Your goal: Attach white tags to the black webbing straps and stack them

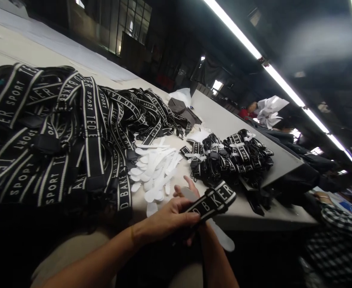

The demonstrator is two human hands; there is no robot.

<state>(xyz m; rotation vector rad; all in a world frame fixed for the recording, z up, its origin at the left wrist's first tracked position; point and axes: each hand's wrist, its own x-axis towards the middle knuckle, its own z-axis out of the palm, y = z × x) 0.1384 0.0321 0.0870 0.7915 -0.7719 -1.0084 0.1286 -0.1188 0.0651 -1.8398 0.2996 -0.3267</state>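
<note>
My left hand (174, 212) is closed around a folded black strap (215, 202) with white lettering and white edge stripes, its thumb pressed on top. My right hand (193, 186) is behind and under the strap, partly hidden by it, with some fingers raised beyond it. A white strip with rounded ends (223, 237) runs under the strap; one end hangs at the right, and the other shows by the right hand's fingers. In front lies a loose heap of similar white strips (155, 168).
A large pile of lettered straps (92, 132) covers the table's left side. Several strap bundles tied with white strips (242, 152) lie at the right. A dark grey folded piece (182, 110) is behind. Someone in a checked garment (338, 244) is at the far right.
</note>
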